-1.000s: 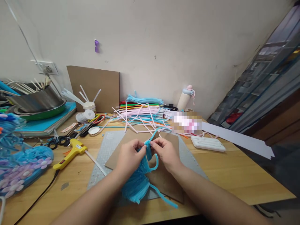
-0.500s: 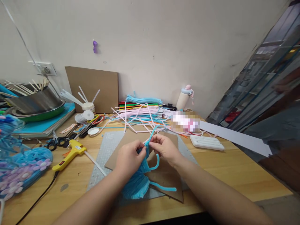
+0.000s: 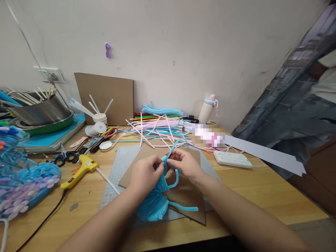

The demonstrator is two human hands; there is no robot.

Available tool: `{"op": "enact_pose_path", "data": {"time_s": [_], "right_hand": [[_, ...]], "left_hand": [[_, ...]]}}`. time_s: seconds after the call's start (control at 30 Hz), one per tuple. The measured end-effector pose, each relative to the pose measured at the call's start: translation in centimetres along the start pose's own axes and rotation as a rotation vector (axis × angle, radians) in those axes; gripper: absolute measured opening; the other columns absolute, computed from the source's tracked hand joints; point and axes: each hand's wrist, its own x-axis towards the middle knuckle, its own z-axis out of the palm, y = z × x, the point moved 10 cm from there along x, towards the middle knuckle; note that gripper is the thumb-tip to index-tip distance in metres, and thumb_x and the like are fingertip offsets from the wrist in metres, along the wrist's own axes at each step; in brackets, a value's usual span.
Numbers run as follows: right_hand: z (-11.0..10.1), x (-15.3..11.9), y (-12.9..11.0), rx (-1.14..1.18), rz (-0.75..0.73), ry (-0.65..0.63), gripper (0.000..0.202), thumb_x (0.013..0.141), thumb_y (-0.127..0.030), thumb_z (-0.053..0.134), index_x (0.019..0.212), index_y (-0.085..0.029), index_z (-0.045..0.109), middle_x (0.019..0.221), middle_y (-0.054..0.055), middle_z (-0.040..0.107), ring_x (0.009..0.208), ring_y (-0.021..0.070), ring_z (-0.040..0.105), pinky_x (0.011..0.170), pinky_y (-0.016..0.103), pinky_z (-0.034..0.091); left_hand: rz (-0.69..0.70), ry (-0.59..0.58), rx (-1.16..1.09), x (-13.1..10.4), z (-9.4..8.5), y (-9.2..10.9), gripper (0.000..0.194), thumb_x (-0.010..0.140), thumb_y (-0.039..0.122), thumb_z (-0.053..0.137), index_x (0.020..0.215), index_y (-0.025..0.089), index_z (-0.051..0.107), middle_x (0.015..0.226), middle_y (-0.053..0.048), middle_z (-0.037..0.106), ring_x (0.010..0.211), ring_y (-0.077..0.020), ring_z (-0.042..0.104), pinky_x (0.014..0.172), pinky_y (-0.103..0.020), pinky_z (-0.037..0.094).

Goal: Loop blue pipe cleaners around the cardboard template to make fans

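Observation:
A blue fuzzy piece made of pipe cleaners (image 3: 154, 206) hangs from my fingers over a brown cardboard sheet (image 3: 183, 196). My left hand (image 3: 147, 173) pinches its narrow upper end from the left. On the right, my right hand (image 3: 185, 163) has thumb and forefinger closed on the same end, close to the left fingertips. One blue strand sticks up and right between the hands. A second one curls below my right hand, and a third stretches right over the cardboard. The exact grip points are partly hidden by the fingers.
Left of the cutting mat (image 3: 115, 168) lie a yellow glue gun (image 3: 78, 171), scissors (image 3: 65, 157) and a blue flowered piece (image 3: 28, 192). Behind are heaped pipe cleaners (image 3: 157, 124) and a bottle (image 3: 207, 110). A white case (image 3: 232, 159) lies right.
The upright blue strand leans slightly further right, and the curled strand sits closer to my right hand. Both hands keep their hold. The whole view has shifted slightly.

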Motion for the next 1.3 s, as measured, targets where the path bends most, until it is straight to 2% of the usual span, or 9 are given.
{"op": "enact_pose_path", "data": {"time_s": [0.07, 0.17, 0.3, 0.4, 0.7, 0.93, 1.1, 1.2, 1.3], "right_hand": [[-0.1, -0.1, 0.0, 0.019, 0.006, 0.028, 0.029, 0.064, -0.030, 0.068, 0.085, -0.016, 0.054, 0.069, 0.000, 0.060, 0.056, 0.0119, 0.059, 0.051, 0.025, 0.049], [-0.2, -0.3, 0.1, 0.053, 0.016, 0.075, 0.031, 0.064, -0.030, 0.067, 0.087, -0.018, 0.050, 0.066, -0.003, 0.059, 0.049, 0.0107, 0.057, 0.045, 0.022, 0.046], [-0.2, -0.4, -0.3, 0.049, -0.047, 0.096, 0.027, 0.067, -0.027, 0.064, 0.085, -0.019, 0.046, 0.068, -0.003, 0.058, 0.052, 0.0102, 0.058, 0.046, 0.021, 0.046], [-0.2, -0.4, -0.2, 0.017, -0.069, 0.101, 0.023, 0.068, -0.027, 0.063, 0.082, -0.017, 0.048, 0.071, -0.001, 0.058, 0.053, 0.0100, 0.058, 0.049, 0.023, 0.048], [-0.5, -0.3, 0.4, 0.034, 0.000, 0.169, 0.023, 0.064, -0.029, 0.067, 0.076, -0.014, 0.054, 0.063, 0.000, 0.060, 0.056, 0.0117, 0.058, 0.054, 0.025, 0.048], [-1.1, -0.1, -0.1, -0.176, 0.001, 0.165, 0.016, 0.065, -0.026, 0.062, 0.077, -0.014, 0.061, 0.066, 0.002, 0.062, 0.057, 0.0124, 0.057, 0.055, 0.026, 0.045], [-1.0, -0.6, -2.6, -0.570, -0.173, 0.130, 0.012, 0.071, -0.023, 0.058, 0.078, -0.017, 0.064, 0.070, 0.004, 0.064, 0.065, 0.0166, 0.058, 0.059, 0.028, 0.044], [0.6, -1.3, -4.8, -0.815, -0.395, 0.030, 0.011, 0.073, -0.019, 0.055, 0.081, -0.018, 0.063, 0.081, 0.005, 0.064, 0.077, 0.0176, 0.057, 0.070, 0.029, 0.042], [2.4, -1.9, -5.9, -1.042, -0.565, -0.107, 0.011, 0.076, -0.016, 0.052, 0.082, -0.017, 0.060, 0.083, 0.005, 0.061, 0.077, 0.0160, 0.054, 0.069, 0.027, 0.039]], "left_hand": [[0.013, 0.008, 0.034, -0.1, -0.2, 0.3, 0.015, 0.079, 0.028, 0.046, 0.072, 0.022, 0.058, 0.066, 0.002, 0.061, 0.060, -0.0114, 0.052, 0.052, -0.021, 0.026], [0.036, 0.012, 0.118, -0.2, -0.4, 0.8, 0.016, 0.079, 0.028, 0.046, 0.070, 0.021, 0.057, 0.065, 0.001, 0.061, 0.060, -0.0119, 0.052, 0.053, -0.022, 0.026], [0.059, 0.009, 0.206, -0.2, -0.4, 1.3, 0.017, 0.081, 0.028, 0.044, 0.073, 0.022, 0.058, 0.067, 0.000, 0.062, 0.063, -0.0135, 0.055, 0.055, -0.023, 0.027], [0.062, 0.008, 0.258, -0.2, -0.3, 1.4, 0.018, 0.081, 0.029, 0.044, 0.074, 0.022, 0.058, 0.069, -0.001, 0.063, 0.066, -0.0148, 0.056, 0.056, -0.024, 0.027], [0.098, 0.021, 0.307, -0.4, -0.3, 1.6, 0.019, 0.082, 0.030, 0.043, 0.073, 0.022, 0.057, 0.069, -0.001, 0.064, 0.066, -0.0156, 0.057, 0.055, -0.025, 0.025], [0.080, 0.009, 0.242, -0.2, -0.5, 1.4, 0.016, 0.080, 0.028, 0.045, 0.073, 0.022, 0.058, 0.068, 0.000, 0.063, 0.064, -0.0143, 0.055, 0.054, -0.024, 0.025], [0.057, -0.038, 0.081, 0.1, -0.7, 0.6, 0.013, 0.076, 0.026, 0.047, 0.073, 0.021, 0.059, 0.067, 0.000, 0.062, 0.061, -0.0131, 0.053, 0.053, -0.022, 0.027], [0.053, -0.066, 0.018, 0.3, -0.8, 0.3, 0.012, 0.074, 0.025, 0.049, 0.071, 0.021, 0.060, 0.064, 0.000, 0.061, 0.059, -0.0126, 0.051, 0.052, -0.022, 0.028], [0.026, -0.118, -0.056, 0.4, -0.5, -0.1, 0.014, 0.073, 0.026, 0.049, 0.069, 0.019, 0.061, 0.063, 0.000, 0.060, 0.057, -0.0120, 0.051, 0.050, -0.021, 0.029]]}}
